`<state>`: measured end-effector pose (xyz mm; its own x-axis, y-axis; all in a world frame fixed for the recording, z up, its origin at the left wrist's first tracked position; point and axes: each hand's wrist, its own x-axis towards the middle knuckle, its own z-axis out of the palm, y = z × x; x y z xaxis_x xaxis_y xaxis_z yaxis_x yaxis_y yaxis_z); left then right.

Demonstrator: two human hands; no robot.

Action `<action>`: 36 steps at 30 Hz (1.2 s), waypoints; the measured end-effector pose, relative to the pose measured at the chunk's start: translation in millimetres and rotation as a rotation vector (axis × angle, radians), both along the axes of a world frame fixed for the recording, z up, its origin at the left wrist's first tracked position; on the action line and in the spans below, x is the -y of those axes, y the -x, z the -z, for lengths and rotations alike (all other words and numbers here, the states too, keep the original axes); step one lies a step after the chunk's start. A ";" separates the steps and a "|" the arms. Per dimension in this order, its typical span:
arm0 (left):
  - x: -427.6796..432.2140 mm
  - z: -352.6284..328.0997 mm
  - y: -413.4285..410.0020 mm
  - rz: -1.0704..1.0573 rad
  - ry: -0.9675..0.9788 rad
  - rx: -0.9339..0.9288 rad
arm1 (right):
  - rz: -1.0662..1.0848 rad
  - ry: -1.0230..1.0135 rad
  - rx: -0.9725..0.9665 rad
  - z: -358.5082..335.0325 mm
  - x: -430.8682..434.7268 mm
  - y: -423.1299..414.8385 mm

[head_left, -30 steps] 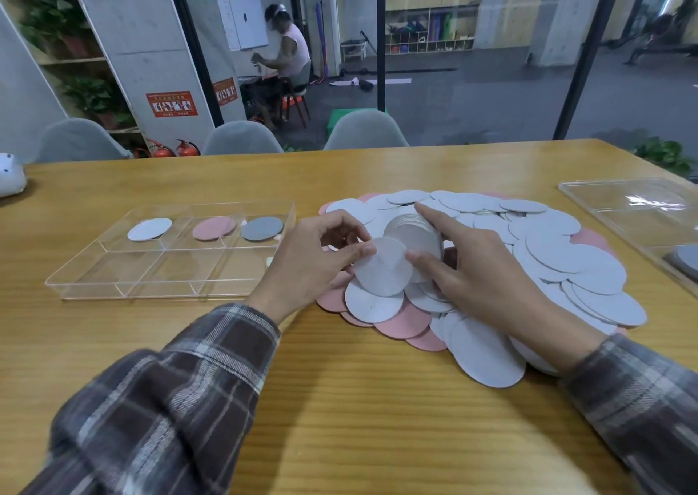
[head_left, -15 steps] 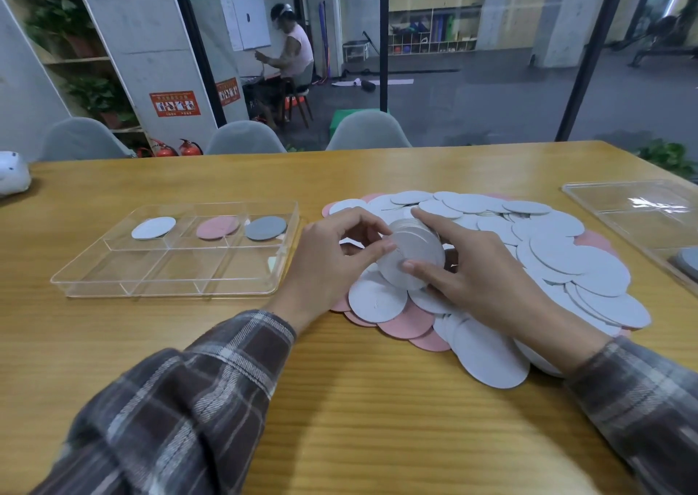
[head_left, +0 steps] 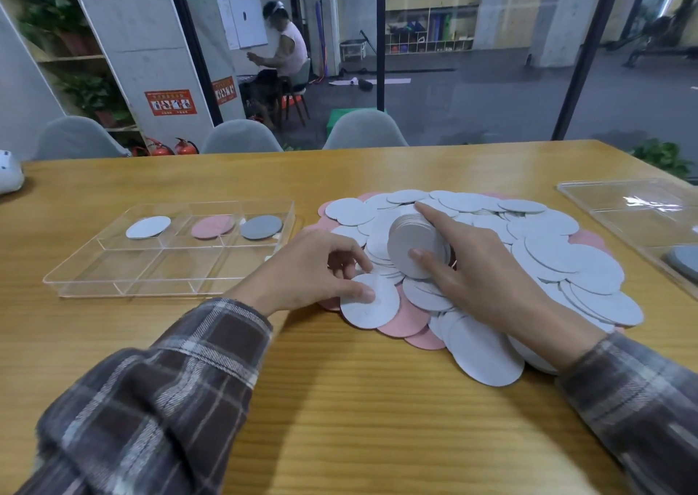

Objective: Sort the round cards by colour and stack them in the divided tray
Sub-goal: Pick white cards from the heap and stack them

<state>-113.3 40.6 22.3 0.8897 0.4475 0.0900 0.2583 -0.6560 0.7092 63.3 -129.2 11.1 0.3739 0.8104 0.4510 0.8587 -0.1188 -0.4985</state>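
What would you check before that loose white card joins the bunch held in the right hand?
1. Right hand grips the white card stack: ok.
2. Left hand thumb touches the loose white card: ok.
3. Loose white card pinched firmly: cannot tell.
4. Its colour matches the stack: ok.
5. Pink card beneath is free of it: cannot tell.
6. Divided tray has room in the white compartment, with one tray white card inside: ok.

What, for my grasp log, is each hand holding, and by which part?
Right hand grips a stack of white cards, thumb on its face, forefinger on its far rim. Left hand pinches one card at its rim.
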 end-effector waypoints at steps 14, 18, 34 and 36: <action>9.2 14.6 -16.7 -0.143 0.172 0.403 | -0.020 0.041 -0.040 5.0 -4.3 -3.5; 12.4 20.2 -25.4 -0.164 0.111 0.460 | -0.041 0.058 -0.069 7.1 -5.8 -5.7; 23.1 23.3 -38.4 -0.165 -0.080 0.438 | -0.021 0.080 -0.003 -4.2 2.0 -16.4; 22.7 25.9 -38.9 -0.139 -0.144 0.376 | -0.004 0.070 0.012 -7.7 5.7 -23.8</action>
<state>-74.4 17.9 -3.6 0.7152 0.5203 0.4667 0.0923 -0.7322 0.6748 87.1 -134.9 18.9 0.3651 0.8420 0.3973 0.8653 -0.1494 -0.4785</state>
